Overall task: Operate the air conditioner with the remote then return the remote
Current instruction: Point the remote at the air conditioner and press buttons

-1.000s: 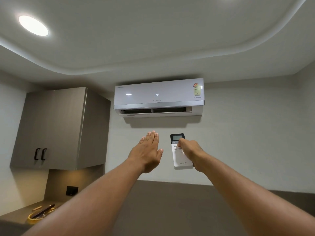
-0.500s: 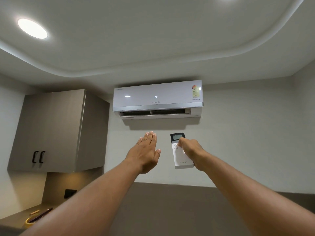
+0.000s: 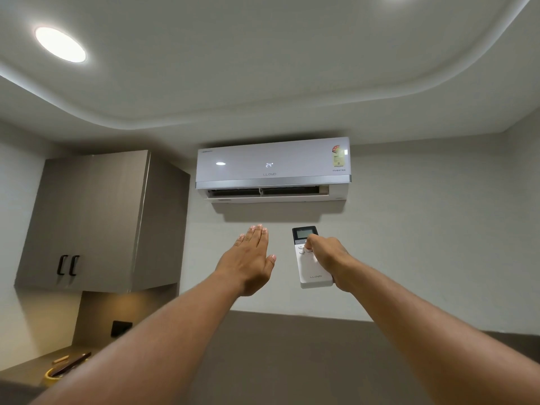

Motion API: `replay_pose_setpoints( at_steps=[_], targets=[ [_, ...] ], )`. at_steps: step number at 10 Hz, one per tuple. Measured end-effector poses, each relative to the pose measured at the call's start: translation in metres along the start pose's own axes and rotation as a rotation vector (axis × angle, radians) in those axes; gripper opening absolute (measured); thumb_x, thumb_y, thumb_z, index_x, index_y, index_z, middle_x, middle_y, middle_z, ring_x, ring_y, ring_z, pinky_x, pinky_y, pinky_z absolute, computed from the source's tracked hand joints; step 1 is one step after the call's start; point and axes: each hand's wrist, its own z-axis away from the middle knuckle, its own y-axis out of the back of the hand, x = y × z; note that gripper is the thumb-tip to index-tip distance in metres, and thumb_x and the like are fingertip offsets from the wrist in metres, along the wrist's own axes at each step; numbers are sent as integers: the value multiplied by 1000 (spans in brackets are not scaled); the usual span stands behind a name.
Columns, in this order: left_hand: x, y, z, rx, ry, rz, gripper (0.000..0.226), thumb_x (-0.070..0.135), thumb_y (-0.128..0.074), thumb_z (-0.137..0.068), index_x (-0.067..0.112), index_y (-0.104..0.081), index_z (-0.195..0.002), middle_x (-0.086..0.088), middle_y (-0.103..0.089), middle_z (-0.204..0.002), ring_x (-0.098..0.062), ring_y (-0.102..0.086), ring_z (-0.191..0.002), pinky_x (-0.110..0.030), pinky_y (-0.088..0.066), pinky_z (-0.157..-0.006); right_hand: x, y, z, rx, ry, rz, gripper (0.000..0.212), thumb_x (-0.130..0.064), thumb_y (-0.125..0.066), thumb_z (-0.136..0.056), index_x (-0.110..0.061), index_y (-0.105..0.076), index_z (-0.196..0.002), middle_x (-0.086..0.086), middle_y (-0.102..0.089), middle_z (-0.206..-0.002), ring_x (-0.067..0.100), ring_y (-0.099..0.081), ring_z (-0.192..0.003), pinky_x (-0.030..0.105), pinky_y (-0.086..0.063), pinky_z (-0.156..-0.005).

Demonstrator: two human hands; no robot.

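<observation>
Air conditioner, a white wall-mounted unit showing 24 with its vent flap open, faces the slim white remote with a dark screen, raised just below it.

The right hand grips the remote, fingers wrapped behind it and thumb on the upper buttons; the left hand hovers flat beside it, fingers straight and together, holding nothing. Likely risks: the thumb hitting a neighbouring button on the crowded pad, or the one-handed grip slipping at full reach. Where the remote belongs is not visible.
</observation>
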Motion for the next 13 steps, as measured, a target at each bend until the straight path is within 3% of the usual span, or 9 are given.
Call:
replay_pose_setpoints(
  at_steps=[13],
  targets=[
    [-2, 0, 1, 1, -8, -3, 68, 46, -16, -99, 11, 6, -153, -7, 9, -163, -19, 8, -148, -34, 2, -118, 2, 2, -3, 6, 3, 18, 15, -24, -48, -87, -12, -55, -83, 11, -61, -73, 25, -60, -63, 28, -45, -54]
  ],
)
